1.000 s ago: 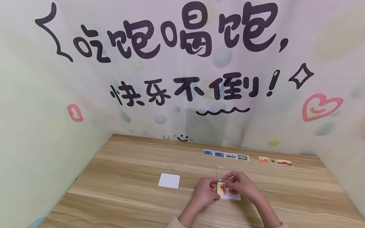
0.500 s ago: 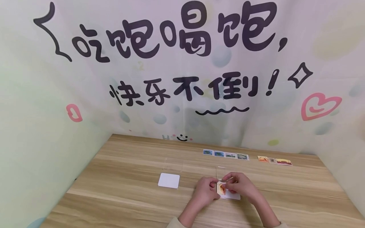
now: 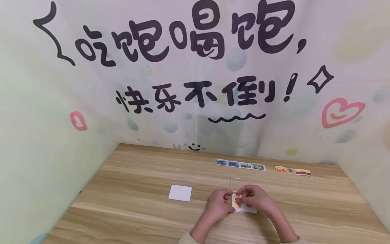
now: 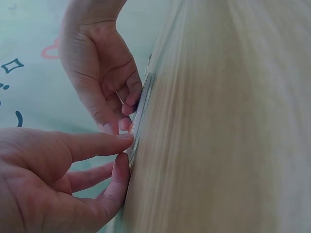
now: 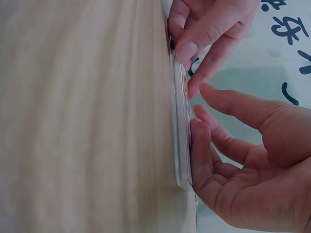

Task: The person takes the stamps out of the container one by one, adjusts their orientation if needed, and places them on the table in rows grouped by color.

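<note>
In front of the person lies a clear plastic case [image 3: 239, 183] with its lid laid back, and a white card [image 3: 248, 207] in its near half. An orange-and-cream stamp [image 3: 235, 201] sits at the card's left end. The left hand [image 3: 220, 203] holds the case's left end, thumb at the near side and a finger farther back. The right hand [image 3: 257, 199] bends over the card, fingertips at the stamp; in the right wrist view its thumb stands off the surface while curled fingers [image 5: 198, 141] touch the card. Part of the stamp is hidden under these fingers.
To the left is a second white card [image 3: 180, 192], with a faint clear sheet [image 3: 185, 176] behind it. Blue and green stamps [image 3: 240, 165] line the back, and orange, grey and red ones [image 3: 293, 170] lie farther right. A printed cloth [image 3: 195, 71] hangs behind the wooden table [image 3: 128, 203].
The right fingertips have shifted slightly left over the stamp, covering a little more of it. The left hand stays at the case's left end. The head view has tilted very slightly.
</note>
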`<action>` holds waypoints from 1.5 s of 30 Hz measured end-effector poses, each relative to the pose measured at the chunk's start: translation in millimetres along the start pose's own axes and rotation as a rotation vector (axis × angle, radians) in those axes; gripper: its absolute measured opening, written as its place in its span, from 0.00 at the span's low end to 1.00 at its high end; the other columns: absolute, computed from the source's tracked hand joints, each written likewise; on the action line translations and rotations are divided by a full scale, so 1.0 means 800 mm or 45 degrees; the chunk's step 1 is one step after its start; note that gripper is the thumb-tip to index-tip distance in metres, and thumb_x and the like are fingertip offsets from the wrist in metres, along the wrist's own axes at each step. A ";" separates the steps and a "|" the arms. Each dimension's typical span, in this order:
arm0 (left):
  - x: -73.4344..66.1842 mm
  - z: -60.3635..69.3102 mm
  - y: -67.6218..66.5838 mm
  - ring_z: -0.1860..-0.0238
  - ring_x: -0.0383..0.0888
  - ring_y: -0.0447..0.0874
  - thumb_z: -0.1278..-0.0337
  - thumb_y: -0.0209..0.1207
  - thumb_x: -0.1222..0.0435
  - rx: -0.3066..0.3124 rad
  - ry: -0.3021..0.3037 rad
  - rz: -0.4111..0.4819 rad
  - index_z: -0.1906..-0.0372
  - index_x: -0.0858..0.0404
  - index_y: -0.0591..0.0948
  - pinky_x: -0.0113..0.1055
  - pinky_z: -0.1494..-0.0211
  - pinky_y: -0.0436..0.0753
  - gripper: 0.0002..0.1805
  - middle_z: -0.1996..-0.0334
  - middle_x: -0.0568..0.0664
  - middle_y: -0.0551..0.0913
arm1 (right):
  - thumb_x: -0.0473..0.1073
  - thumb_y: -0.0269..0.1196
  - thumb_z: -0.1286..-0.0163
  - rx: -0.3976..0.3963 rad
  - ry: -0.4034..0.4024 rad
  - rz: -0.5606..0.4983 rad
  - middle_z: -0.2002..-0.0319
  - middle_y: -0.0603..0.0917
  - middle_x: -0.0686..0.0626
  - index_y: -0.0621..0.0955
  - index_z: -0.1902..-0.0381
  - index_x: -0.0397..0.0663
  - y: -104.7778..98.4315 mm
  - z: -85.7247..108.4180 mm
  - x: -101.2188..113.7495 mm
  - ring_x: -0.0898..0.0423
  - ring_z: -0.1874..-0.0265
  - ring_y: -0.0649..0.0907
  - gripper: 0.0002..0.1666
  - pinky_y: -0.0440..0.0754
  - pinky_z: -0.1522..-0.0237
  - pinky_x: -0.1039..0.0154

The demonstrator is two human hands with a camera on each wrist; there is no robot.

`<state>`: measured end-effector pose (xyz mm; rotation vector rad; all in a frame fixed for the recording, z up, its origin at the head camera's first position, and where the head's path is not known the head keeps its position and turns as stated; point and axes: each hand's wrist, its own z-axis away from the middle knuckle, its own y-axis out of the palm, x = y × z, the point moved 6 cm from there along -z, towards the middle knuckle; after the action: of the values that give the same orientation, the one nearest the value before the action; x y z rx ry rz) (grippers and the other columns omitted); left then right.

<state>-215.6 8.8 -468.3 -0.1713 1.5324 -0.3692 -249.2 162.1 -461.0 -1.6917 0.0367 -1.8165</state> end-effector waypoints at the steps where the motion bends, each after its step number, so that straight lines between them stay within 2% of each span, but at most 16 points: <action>1: 0.000 0.000 0.000 0.66 0.39 0.75 0.59 0.74 0.83 0.000 0.005 0.000 0.48 0.74 0.86 0.29 0.64 0.78 0.25 0.66 0.49 0.76 | 0.29 0.70 0.36 0.000 0.000 -0.001 0.72 0.79 0.50 0.84 0.56 0.28 0.000 0.000 0.000 0.55 0.71 0.75 0.11 0.73 0.72 0.68; 8: 0.000 0.000 0.001 0.67 0.38 0.75 0.59 0.73 0.83 -0.003 0.018 0.009 0.48 0.75 0.86 0.28 0.64 0.78 0.25 0.66 0.49 0.75 | 0.27 0.69 0.39 0.020 -0.035 -0.010 0.73 0.79 0.50 0.83 0.57 0.28 0.001 0.001 0.000 0.56 0.71 0.75 0.12 0.72 0.72 0.69; 18: 0.000 0.001 0.000 0.67 0.37 0.77 0.60 0.74 0.83 -0.012 0.053 -0.003 0.50 0.74 0.86 0.29 0.65 0.80 0.24 0.67 0.48 0.76 | 0.29 0.74 0.41 0.020 -0.080 0.018 0.74 0.77 0.51 0.84 0.59 0.30 0.000 0.000 -0.002 0.57 0.73 0.75 0.14 0.71 0.72 0.69; 33: 0.000 0.000 0.000 0.66 0.38 0.77 0.59 0.74 0.82 -0.003 0.022 -0.016 0.48 0.74 0.86 0.28 0.63 0.79 0.26 0.66 0.48 0.77 | 0.25 0.76 0.45 -0.047 -0.008 0.059 0.73 0.77 0.50 0.83 0.62 0.33 0.000 -0.001 -0.001 0.54 0.71 0.75 0.14 0.72 0.71 0.68; 45: 0.001 -0.001 0.000 0.66 0.37 0.77 0.61 0.73 0.83 -0.010 0.039 -0.003 0.48 0.75 0.86 0.28 0.64 0.80 0.26 0.66 0.48 0.77 | 0.24 0.76 0.49 -0.068 -0.010 0.050 0.72 0.78 0.48 0.82 0.64 0.33 0.000 -0.002 -0.002 0.54 0.70 0.76 0.17 0.74 0.69 0.67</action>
<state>-216.2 8.3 -469.1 -0.1748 1.5638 -0.3693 -250.5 162.1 -462.8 -1.7226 0.1158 -1.7945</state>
